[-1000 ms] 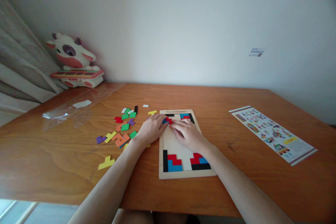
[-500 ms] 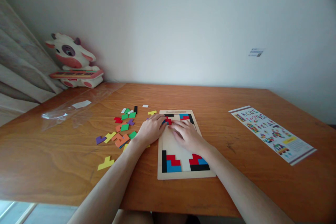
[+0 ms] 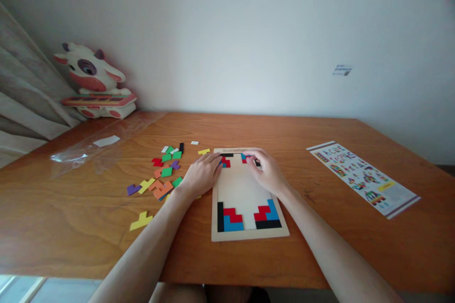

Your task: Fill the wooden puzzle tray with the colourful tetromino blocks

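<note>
Over a wooden bench (image 3: 192,265), the left hand (image 3: 199,175) touches a puzzle tray's (image 3: 214,218) far-left corner; the right hand (image 3: 268,173) curves over far-right pieces (image 3: 244,160), any pinch by either unclear.

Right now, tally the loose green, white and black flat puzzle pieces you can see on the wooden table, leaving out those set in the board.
Loose green flat pieces: 5
Loose white flat pieces: 3
Loose black flat piece: 1
Total in view: 9
</note>
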Motion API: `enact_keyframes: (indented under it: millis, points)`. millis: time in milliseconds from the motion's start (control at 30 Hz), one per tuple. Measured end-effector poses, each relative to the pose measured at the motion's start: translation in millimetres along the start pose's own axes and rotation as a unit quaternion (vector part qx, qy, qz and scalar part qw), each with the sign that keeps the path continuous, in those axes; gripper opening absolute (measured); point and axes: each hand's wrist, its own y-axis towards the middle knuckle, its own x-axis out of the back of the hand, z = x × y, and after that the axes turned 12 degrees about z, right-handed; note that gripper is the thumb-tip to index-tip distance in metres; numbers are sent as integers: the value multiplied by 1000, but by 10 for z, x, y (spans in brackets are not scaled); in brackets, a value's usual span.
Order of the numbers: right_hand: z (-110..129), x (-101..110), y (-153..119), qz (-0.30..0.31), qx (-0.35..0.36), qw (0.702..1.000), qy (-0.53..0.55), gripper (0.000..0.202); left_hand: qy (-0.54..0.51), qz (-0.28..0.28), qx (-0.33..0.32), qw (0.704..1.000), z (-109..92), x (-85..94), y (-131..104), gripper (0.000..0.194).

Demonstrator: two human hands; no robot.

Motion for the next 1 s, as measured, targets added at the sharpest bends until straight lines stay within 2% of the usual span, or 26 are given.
enact_keyframes:
  millis: [100, 233, 433, 533, 767, 1000]
  points:
    - [-245, 78, -4, -49, -35, 997, -40, 21, -5, -29, 5, 1000, 38, 31, -14, 30]
    - [-463, 94, -38, -47, -74, 995, -44, 21, -22, -30, -15, 999, 75, 75, -39, 30]
    - [-469, 67, -55, -28, -71, 993, -87, 24, -43, 21, -120, 992, 59, 55, -60, 37]
    - [-463, 61, -63, -18, -79, 992, -99, 25, -39, 44, -144, 988, 41, 40, -63, 38]
    - [-492, 46, -69, -12, -84, 988, -129, 26, -24, 40, -106, 993, 40, 33, -61, 36]
    - [-486, 40, -77, -20, -73, 988, -138, 30, -51, -27, -45, 997, 186, 113, -76, 37]
